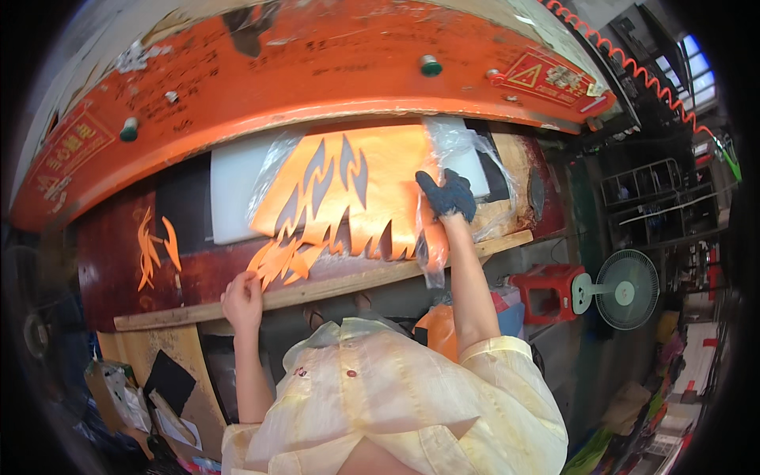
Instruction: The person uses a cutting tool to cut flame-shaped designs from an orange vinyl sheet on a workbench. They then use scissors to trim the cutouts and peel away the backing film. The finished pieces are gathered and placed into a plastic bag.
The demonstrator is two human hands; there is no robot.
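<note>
An orange sheet (396,166) with flame-shaped cut-outs and a jagged near edge lies on the worktable. At its near left corner is a cluster of pointed orange cut pieces (279,260). My bare left hand (242,302) pinches the end of these pieces at the table's front edge. My right hand (447,194), in a dark glove, lies on the sheet's right side with thumb and fingers apart. Clear plastic film (434,252) runs under and beside that hand. Loose orange slivers (147,252) lie farther left on the dark red tabletop.
Over the table's far side hangs an orange machine beam (332,71) with green knobs. White boards (231,190) lie beneath the sheet. A wooden strip (317,294) edges the table front. At right stand a red stool (546,293) and a fan (625,290); a box (119,396) stands lower left.
</note>
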